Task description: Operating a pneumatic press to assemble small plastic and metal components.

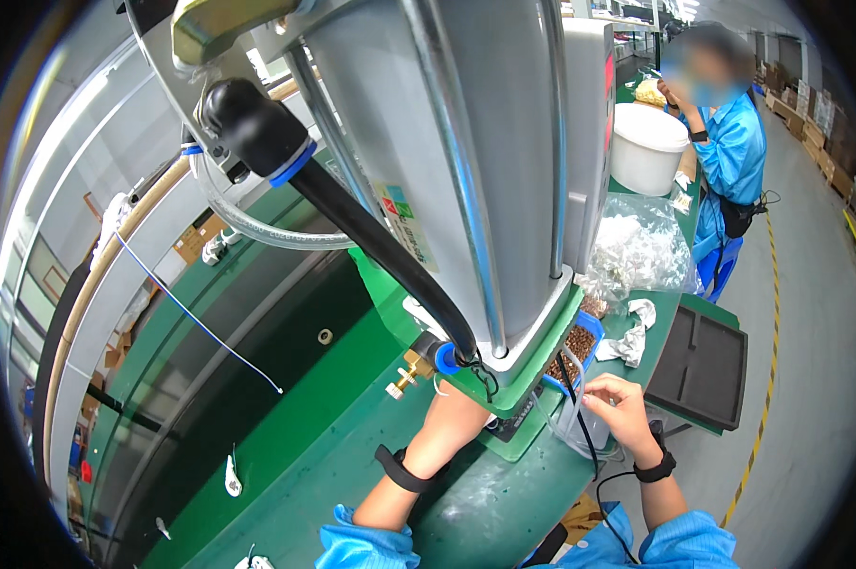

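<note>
A tall grey bench press (400, 152) with metal rods and a green base plate (532, 375) stands in front of me. My left hand (458, 414) reaches under the near left side of that plate, beside a brass valve (407, 373); its fingers are hidden. To the right of the press, my right hand (619, 406) is raised with thumb and forefinger brought together. Whatever lies between them is too small to make out. Close by it are a looped clear tube (570, 417) and a blue tray (591, 334) of small brown parts (572, 356).
Crumpled white cloth (629, 334), a clear bag of white pieces (641, 248) and a white bucket (648, 142) stand along the right. A black tray (698, 365) sits at the right edge. A co-worker in blue (731, 156) is beyond. A dark belt (286, 332) runs left.
</note>
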`<state>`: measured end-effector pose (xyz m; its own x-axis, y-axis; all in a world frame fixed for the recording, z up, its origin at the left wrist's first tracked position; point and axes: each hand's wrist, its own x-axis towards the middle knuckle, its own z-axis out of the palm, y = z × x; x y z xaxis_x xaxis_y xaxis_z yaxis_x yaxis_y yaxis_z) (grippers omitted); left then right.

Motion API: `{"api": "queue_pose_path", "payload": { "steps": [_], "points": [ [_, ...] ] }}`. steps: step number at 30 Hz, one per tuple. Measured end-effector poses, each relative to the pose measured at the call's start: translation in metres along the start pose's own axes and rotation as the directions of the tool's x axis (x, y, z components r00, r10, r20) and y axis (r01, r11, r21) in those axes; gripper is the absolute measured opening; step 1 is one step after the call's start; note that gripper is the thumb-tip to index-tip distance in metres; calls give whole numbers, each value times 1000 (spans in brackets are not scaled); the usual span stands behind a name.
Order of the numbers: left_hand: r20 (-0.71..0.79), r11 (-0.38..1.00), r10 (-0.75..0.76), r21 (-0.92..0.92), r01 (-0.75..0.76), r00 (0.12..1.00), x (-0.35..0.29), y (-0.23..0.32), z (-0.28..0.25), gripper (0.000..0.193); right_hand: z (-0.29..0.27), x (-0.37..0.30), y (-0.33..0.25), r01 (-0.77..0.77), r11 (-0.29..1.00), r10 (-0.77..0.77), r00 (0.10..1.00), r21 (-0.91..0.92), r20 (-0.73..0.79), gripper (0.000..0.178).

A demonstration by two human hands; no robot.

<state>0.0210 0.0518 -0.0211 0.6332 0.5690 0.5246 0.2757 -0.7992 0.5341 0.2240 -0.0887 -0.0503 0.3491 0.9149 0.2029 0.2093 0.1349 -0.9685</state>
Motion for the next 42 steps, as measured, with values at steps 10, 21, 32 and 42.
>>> {"api": "queue_pose_path", "payload": {
  "steps": [10, 21, 32, 42],
  "points": [
    [190, 850, -457, -194, 490, 869, -23, 32, -15, 18, 23, 1, 57, 95, 995, -86, 932, 9, -353, 7],
    [214, 564, -608, -561, 606, 764, -41, 34, -10, 24, 16, 7, 35, 148, 978, -179, 956, -146, -232, 13],
    [96, 732, -577, -380, 566, 811, -40, 38, -11, 21, -16, 24, 0, 62, 990, -64, 998, 128, 11, 13],
    [47, 770, -570, -320, 552, 821, -38, 38, -12, 20, 25, 61, -37, 106, 994, -109, 941, 26, 319, 15]
  ]
}}
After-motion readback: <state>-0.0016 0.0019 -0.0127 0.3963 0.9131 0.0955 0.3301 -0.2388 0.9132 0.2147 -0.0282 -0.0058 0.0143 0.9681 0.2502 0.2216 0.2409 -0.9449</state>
